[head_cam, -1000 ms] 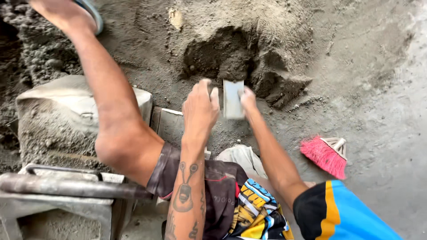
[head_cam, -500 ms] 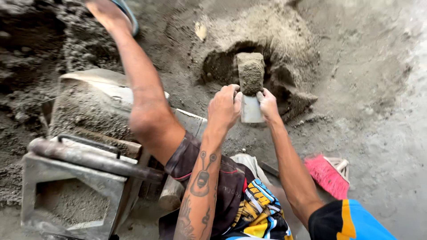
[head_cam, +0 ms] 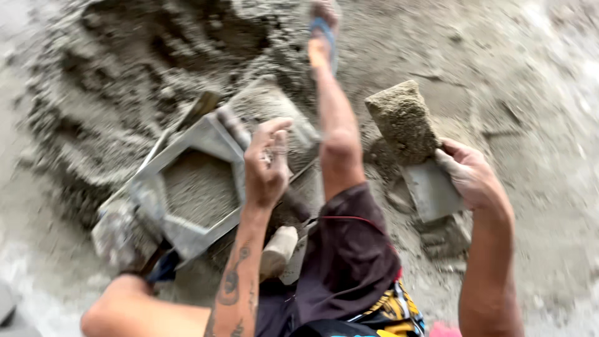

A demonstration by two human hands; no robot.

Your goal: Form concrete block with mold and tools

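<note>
Since a moment ago, the metal scoop (head_cam: 430,187) with its grey sandy lump (head_cam: 402,122) has swung to the right of the metal mould box (head_cam: 187,187). Head view: the right hand (head_cam: 471,178) grips the scoop. The left hand (head_cam: 265,165) hangs half open above the box, holding nothing. It looks like the filling step; next, the lump needs tipping carefully into the box.

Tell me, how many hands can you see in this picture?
2. The left hand, fingers loosely open, is above the grey metal mould. The right hand holds a flat plate carrying a grey block. None seems hidden.
</note>
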